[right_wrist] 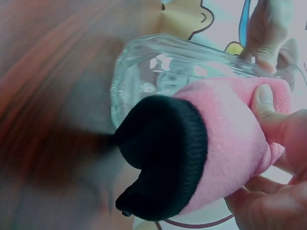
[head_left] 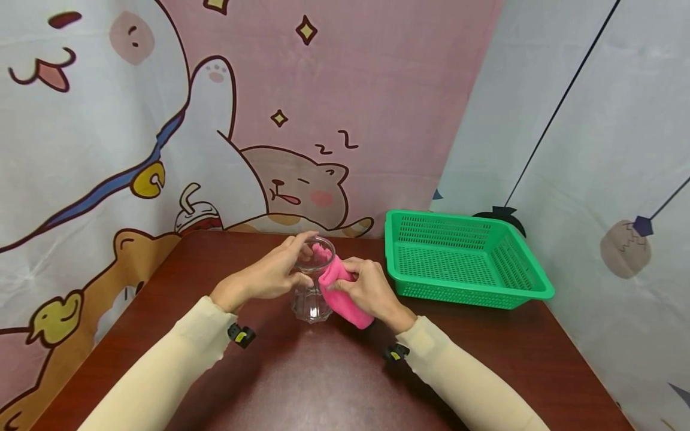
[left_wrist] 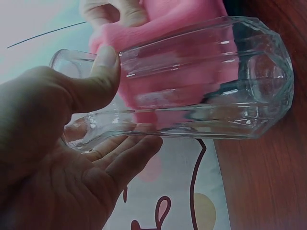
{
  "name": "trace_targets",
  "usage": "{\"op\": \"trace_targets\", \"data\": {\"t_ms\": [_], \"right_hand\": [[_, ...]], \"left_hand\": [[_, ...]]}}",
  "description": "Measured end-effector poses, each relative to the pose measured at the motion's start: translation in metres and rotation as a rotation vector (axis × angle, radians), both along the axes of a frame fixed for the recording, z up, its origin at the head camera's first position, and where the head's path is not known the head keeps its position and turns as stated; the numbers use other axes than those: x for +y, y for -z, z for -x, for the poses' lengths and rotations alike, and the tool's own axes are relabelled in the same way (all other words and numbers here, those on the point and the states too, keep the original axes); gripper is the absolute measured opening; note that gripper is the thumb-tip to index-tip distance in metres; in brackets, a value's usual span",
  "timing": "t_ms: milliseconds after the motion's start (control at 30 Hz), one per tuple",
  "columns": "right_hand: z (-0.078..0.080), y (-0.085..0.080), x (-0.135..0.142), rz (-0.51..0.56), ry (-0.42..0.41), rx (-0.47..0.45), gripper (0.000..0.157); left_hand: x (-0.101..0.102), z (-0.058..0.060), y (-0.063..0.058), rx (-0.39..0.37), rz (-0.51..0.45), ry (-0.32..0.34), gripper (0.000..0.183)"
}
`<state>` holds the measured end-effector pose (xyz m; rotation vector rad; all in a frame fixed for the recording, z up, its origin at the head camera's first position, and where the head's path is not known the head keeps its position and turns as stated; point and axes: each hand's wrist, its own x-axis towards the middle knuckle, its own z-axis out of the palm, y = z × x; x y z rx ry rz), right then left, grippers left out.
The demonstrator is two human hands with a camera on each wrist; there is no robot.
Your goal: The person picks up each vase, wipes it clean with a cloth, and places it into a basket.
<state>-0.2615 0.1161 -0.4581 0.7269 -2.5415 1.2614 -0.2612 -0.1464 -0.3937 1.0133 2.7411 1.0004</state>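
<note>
A clear faceted glass vase (head_left: 309,306) with a flared rim stands in front of me on the dark red table (head_left: 302,383). My left hand (head_left: 272,272) grips it around the neck, thumb on the near side and fingers behind, as the left wrist view shows through the glass (left_wrist: 264,76). Bunched in my right hand (head_left: 372,290) is a pink cloth (head_left: 345,302), pinched between thumb and fingers against the side of the vase near its rim. The right wrist view shows a black edge (right_wrist: 194,143) on the cloth (right_wrist: 230,139), hanging below the right hand.
A green plastic basket (head_left: 463,292) with perforated walls stands at the back right of the table. Behind the table hangs a cartoon-printed curtain (head_left: 366,78), and another pale curtain (head_left: 582,179) runs along the right.
</note>
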Motion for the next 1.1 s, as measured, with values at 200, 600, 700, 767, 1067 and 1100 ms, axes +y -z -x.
{"op": "trace_targets", "data": {"t_ms": [200, 600, 700, 767, 1067, 1100], "right_hand": [[0.000, -0.008, -0.003, 0.056, 0.007, 0.021, 0.019], [-0.001, -0.014, 0.000, 0.268, 0.002, 0.001, 0.019], [-0.002, -0.015, 0.001, 0.308, -0.001, 0.025, 0.019], [-0.002, -0.016, 0.001, 0.327, -0.008, 0.034, 0.020], [-0.005, -0.018, 0.002, 0.250, -0.020, 0.073, 0.026], [-0.005, -0.018, 0.002, 0.240, -0.020, 0.076, 0.027]], "left_hand": [[-0.001, 0.001, 0.001, 0.010, -0.004, 0.003, 0.093], [0.000, 0.002, 0.001, 0.034, 0.002, 0.008, 0.095], [0.000, 0.001, 0.001, 0.031, 0.006, 0.005, 0.095], [-0.001, 0.001, 0.001, 0.027, 0.007, 0.002, 0.094], [-0.001, 0.001, 0.000, 0.034, 0.016, 0.005, 0.094], [-0.001, 0.001, 0.000, 0.031, 0.016, 0.005, 0.094]]}}
